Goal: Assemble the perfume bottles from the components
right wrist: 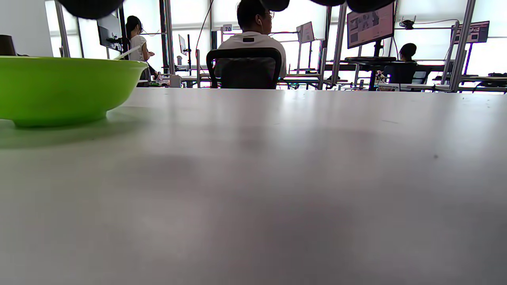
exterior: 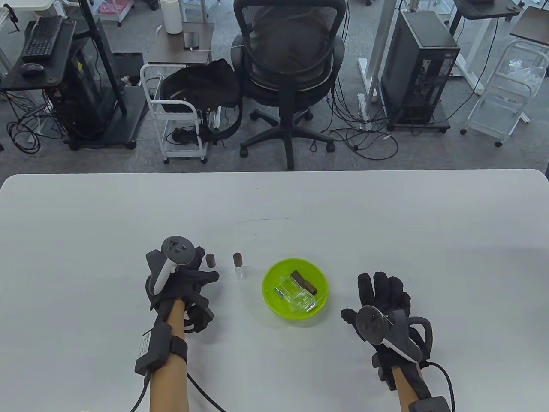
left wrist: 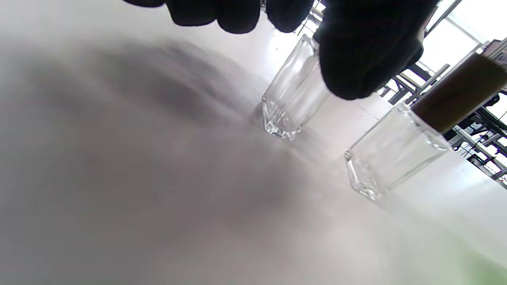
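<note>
Glove fingers [left wrist: 356, 51] hide the held bottle [left wrist: 293, 95] top

Office or lab, mesh chair [exterior: 296, 56], computer tower [exterior: 418, 73], keyboard [exterior: 42, 37], monitors [right wrist: 370, 24]

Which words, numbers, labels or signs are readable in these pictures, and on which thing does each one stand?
"70": small white sign standing behind the seated person, right wrist view.
Unreadable, too small: label on the left forearm strap box; monitor screen; wall poster.
No text visible on the bottles or green bowl.
</note>
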`<control>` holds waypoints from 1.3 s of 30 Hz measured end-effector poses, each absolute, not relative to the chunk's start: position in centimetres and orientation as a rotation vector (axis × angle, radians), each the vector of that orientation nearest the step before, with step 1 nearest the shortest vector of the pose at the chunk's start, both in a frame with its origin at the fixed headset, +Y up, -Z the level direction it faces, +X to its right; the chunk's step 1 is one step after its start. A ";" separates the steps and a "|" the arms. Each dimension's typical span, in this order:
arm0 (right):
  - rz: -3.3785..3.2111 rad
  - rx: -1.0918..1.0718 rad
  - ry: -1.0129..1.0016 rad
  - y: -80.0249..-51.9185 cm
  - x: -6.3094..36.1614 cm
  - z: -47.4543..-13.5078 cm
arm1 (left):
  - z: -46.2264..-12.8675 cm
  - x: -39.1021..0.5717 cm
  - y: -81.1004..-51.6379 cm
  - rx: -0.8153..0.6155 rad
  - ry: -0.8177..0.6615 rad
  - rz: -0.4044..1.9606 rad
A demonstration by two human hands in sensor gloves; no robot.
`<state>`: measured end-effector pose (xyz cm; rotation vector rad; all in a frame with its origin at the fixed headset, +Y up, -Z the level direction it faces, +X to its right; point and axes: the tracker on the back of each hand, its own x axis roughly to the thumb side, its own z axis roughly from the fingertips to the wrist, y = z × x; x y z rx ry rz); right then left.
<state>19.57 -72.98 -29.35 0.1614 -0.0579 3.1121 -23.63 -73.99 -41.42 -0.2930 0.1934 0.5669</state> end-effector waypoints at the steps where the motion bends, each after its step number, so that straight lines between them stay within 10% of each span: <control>1: 3.111 0.161 -0.056 -73.0 19.6 -29.4 | -41.2 -23.6 -73.7 -0.289 0.188 0.559; 12: 3.107 0.171 -0.044 -73.1 19.5 -29.5 | -34.2 -19.1 -67.8 -0.012 -0.011 0.322; 22: 3.115 0.178 -0.007 -73.2 19.4 -29.4 | -30.9 -13.4 -71.4 -0.033 -0.174 0.105; 39: 3.166 0.311 -0.039 -70.0 10.8 -30.5 | -30.1 -15.4 -72.3 -0.014 -0.129 0.161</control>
